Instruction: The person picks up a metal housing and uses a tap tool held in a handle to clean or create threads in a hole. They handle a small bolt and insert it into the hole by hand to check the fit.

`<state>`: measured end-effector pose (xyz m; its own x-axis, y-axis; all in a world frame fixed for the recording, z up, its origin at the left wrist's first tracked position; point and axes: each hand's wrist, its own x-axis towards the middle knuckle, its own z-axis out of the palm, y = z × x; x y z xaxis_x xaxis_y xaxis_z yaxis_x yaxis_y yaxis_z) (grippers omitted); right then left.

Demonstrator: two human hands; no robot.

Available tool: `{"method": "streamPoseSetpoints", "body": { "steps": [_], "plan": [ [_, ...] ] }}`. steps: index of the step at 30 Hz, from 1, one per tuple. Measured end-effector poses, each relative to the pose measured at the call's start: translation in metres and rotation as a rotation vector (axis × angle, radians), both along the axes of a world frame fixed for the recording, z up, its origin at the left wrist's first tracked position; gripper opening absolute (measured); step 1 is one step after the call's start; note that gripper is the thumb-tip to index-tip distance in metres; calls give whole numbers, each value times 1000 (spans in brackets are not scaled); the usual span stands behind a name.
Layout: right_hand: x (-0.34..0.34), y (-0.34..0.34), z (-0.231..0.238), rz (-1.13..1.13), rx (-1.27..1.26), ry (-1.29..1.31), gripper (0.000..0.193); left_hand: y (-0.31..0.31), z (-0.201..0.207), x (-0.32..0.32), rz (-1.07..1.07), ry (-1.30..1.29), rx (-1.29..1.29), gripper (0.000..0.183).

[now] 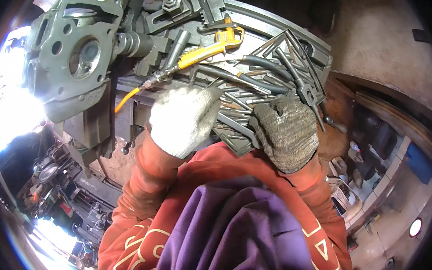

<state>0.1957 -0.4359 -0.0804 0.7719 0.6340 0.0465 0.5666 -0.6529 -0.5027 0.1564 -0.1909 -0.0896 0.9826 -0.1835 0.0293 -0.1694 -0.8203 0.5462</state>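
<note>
My left hand (pixel 183 119), in a white knit glove, rests fingers-down at the near edge of a metal tray (pixel 239 145) heaped with dark hex keys and steel tools (pixel 258 83). What its fingers grip is hidden under the glove. My right hand (pixel 285 133), in a grey knit glove, lies on the same heap to the right, fingers curled over the tools. A yellow-handled air blow gun (pixel 208 49) with an orange hose lies across the tray just beyond my left hand. Red sleeves and a purple cloth on my chest fill the lower middle.
A grey-green machine head casting (pixel 76 54) with round bores hangs at upper left, with clamps and a large nut (pixel 170 4) behind it. A dirt floor and clutter lie to the right. More machinery sits at lower left.
</note>
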Motion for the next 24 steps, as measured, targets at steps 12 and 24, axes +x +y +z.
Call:
{"method": "streamPoseSetpoints", "body": {
  "steps": [12, 24],
  "plan": [
    [-6, -5, -6, -78, 124, -17, 26, -23, 2, 21, -218, -81, 185, 20],
    [-9, -9, -15, -124, 204, -11, 21, -23, 1, 32, -373, 6, 156, 19]
  ]
}}
